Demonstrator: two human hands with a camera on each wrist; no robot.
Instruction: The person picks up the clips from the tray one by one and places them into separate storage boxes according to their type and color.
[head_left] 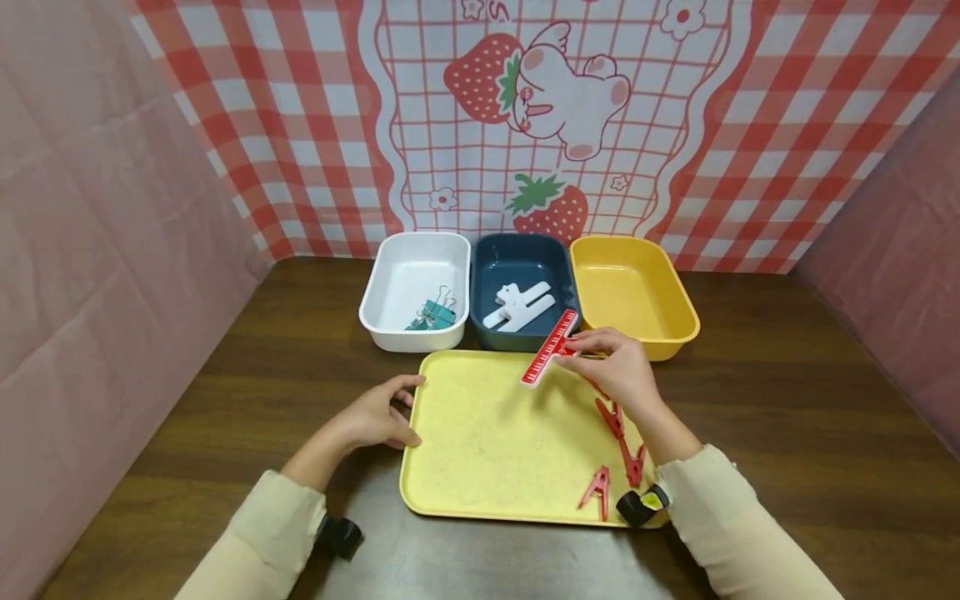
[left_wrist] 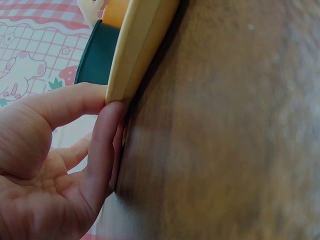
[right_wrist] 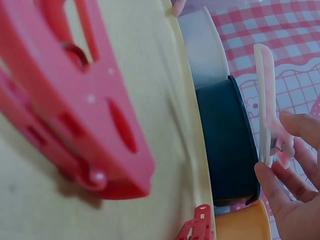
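In the head view my right hand (head_left: 617, 367) holds a red-and-white long-bar clip (head_left: 551, 348) with a piano-key print, raised over the far edge of the yellow tray (head_left: 480, 450). The right wrist view shows the clip's pale back (right_wrist: 268, 95) and a metal spring, with the thumb and fingertips around its grip. My left hand (head_left: 378, 414) holds the tray's left rim, its thumb and a finger against the edge (left_wrist: 122, 75). Red clothespins lie on the tray's right side, one (head_left: 597, 492) near the front and others (head_left: 632, 462) under the right forearm.
Behind the tray stand three bins side by side. The white bin (head_left: 390, 333) holds teal binder clips (head_left: 435, 313); the dark blue bin (head_left: 495, 340) holds white clips (head_left: 521, 307). At the right is a yellow bin (head_left: 678, 325). A checked cloth (head_left: 300, 150) hangs behind them.
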